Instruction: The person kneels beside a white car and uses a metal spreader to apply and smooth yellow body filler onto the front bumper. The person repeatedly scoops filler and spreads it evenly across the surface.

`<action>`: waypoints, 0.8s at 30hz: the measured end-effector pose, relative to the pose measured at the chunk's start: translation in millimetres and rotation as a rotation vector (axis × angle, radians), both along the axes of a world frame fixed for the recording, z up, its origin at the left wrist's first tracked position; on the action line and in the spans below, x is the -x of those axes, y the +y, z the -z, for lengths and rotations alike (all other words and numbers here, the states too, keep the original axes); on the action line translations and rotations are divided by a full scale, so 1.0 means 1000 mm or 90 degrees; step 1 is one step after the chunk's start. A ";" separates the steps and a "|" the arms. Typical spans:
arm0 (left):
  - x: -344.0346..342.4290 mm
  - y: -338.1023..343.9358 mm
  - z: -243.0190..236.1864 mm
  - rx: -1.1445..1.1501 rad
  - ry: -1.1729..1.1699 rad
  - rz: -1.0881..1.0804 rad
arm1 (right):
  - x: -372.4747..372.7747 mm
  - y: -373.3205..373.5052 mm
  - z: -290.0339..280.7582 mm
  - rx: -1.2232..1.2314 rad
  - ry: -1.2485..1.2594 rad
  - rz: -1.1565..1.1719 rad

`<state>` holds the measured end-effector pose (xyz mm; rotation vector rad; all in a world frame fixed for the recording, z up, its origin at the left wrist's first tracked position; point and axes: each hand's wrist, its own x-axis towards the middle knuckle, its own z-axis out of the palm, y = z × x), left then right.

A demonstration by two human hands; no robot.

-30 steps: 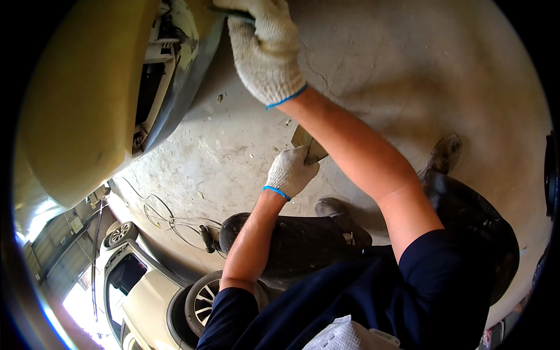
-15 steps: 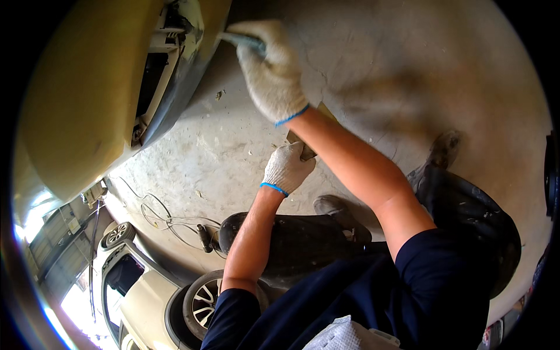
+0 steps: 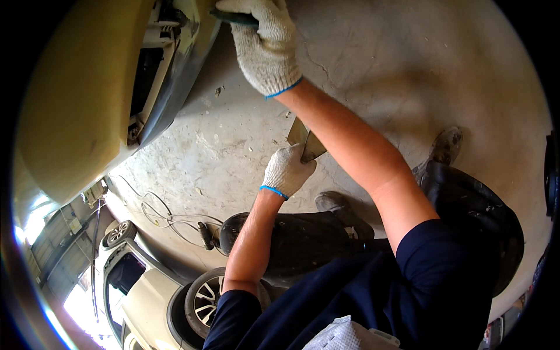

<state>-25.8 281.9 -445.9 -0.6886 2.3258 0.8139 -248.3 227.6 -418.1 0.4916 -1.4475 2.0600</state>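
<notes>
In a white knit glove with a blue cuff, my right hand [image 3: 265,49] is closed on a thin, dark green spreader [image 3: 233,17]. The spreader's tip is at the edge of the yellowish car body panel [image 3: 81,87], beside its rectangular opening [image 3: 146,76]; whether they touch, I cannot tell. Lower down, my gloved left hand [image 3: 289,171] grips a thin, flat plate [image 3: 315,147] with a dark edge. My right forearm passes in front of part of that plate.
Scuffed concrete floor [image 3: 198,151] lies below, with small bits of debris. A coiled hose [image 3: 169,219] leads to a dark air tool [image 3: 205,236] near my knee. At lower left stand a light-coloured car [image 3: 149,297] and its wheel [image 3: 205,300].
My right hand has moved up, toward the car panel's edge, with the spreader. The plate in my left hand has tilted and shows more of its face; that hand has barely moved.
</notes>
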 end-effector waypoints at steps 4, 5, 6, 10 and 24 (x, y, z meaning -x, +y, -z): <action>0.002 -0.002 0.010 -0.044 0.018 0.020 | -0.035 -0.008 0.015 0.017 -0.072 -0.124; -0.006 -0.004 0.025 -0.059 0.069 0.033 | -0.045 -0.010 0.018 0.002 -0.090 -0.130; -0.009 -0.005 0.030 -0.067 0.097 0.038 | -0.054 -0.007 0.018 -0.025 -0.111 -0.180; -0.001 -0.010 0.042 -0.067 0.181 0.090 | -0.056 0.009 0.028 -0.091 -0.243 -0.300; -0.003 -0.016 0.054 -0.099 0.093 0.186 | -0.031 0.016 -0.022 0.166 -0.766 -0.527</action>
